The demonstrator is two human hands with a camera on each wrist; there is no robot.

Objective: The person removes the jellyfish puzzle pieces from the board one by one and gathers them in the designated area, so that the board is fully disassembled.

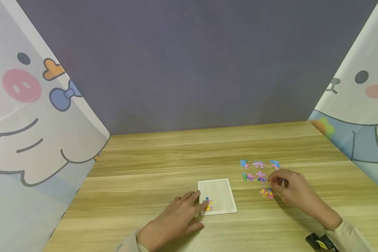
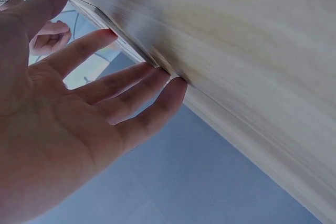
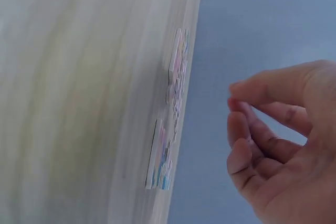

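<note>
A pale, shallow puzzle tray (image 1: 220,211) lies on the table in the head view, with a colourful jigsaw piece (image 1: 210,206) in its lower left corner. My left hand (image 1: 175,217) spreads over the tray's left edge; one finger reaches onto that piece, other fingertips touch the rim. Right of the tray are loose pieces in rows: blue-and-pink ones (image 1: 244,164) at the back, a pink piece (image 1: 261,176) mid-row, a yellow-and-pink piece (image 1: 266,193) nearer. My right hand (image 1: 291,187) hovers over the right-hand pieces, hiding some. Its fingers bend loosely; no piece shows between thumb and fingertips (image 3: 239,95).
The wood-grain table (image 1: 138,168) meets a dark grey panel (image 1: 189,70) at the back. Cartoon-printed panels stand left (image 1: 34,122) and right (image 1: 362,105). A black device (image 1: 321,242) sits by the right wrist.
</note>
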